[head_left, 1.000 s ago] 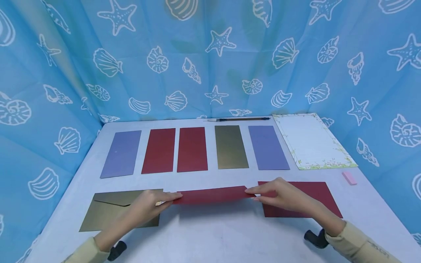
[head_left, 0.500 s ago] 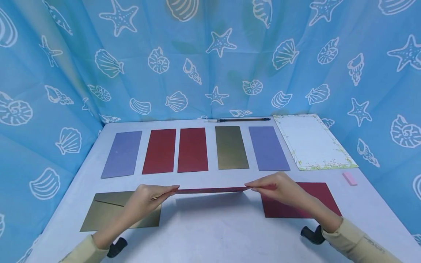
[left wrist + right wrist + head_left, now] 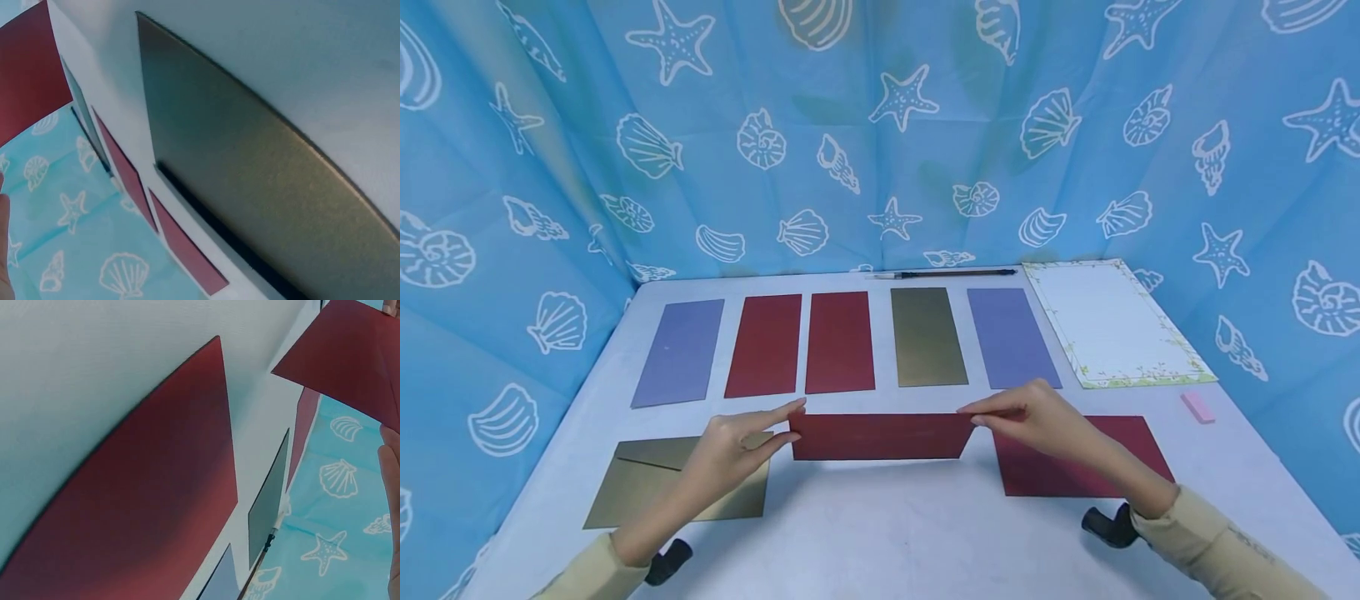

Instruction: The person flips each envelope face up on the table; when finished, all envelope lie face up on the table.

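Both hands are holding one red envelope (image 3: pixel 880 437) up off the table (image 3: pixel 910 533), lower centre of head view. Left hand (image 3: pixel 730 450) is pinching its left end w/ thumb & forefinger; right hand (image 3: pixel 1037 421) is pinching the top right corner, fingers curled on it. Hands are sitting well apart, one per end. Envelope is facing the camera, long edge level.

Under the left hand a gold envelope (image 3: pixel 647 487) is lying flat, lower left. Under the right wrist another red envelope (image 3: pixel 1097 471) is lying flat, lower right.

Mid-frame, a row of 5 envelopes is lying: purple, red, red, gold, purple. Lined letter paper (image 3: pixel 1108 325) is lying right of the row, w/ a pink eraser (image 3: pixel 1197 406) near it. A pen (image 3: pixel 947 272) is lying at the far table edge.
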Demonstrator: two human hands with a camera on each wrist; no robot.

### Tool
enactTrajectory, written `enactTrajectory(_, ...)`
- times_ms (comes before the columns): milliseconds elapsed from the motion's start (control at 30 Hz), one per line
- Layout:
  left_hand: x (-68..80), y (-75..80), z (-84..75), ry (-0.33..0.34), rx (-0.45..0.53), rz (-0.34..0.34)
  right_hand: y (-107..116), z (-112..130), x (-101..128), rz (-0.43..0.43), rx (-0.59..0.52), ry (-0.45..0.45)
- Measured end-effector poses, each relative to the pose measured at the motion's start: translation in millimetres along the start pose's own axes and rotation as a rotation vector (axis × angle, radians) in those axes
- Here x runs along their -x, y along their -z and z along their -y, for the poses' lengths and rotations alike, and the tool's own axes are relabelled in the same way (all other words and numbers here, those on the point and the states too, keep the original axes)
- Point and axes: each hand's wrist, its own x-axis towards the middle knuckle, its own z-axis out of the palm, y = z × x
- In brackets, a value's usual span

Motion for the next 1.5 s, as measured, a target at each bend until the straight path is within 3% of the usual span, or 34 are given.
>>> enactTrajectory(267,0.8,-3.3,4.3,-0.003,0.012,-0.020,-4,-5,-4,0.000,0.003,-0.040)
enactTrajectory(467,1.4,-8.8,7.9,0.007,-0.044,0.001,-6,-5,-8,-0.015,0.023,-0.066)
enactTrajectory(833,-4.8,-13.3,12.3,0.161,-0.081,0.098,-9,-8,-14,-0.003,0.046,-0.082)
enactTrajectory(1167,-9.5,-18.0,19.0,0.178,-0.119,0.133,-15,-15,-14,-0.010,0.036,-0.064)
enactTrajectory(1500,-12.5,-22.5,23.9,0.348,-0.058,0.230,-23,-24,-17,0.037,0.083,-0.063)
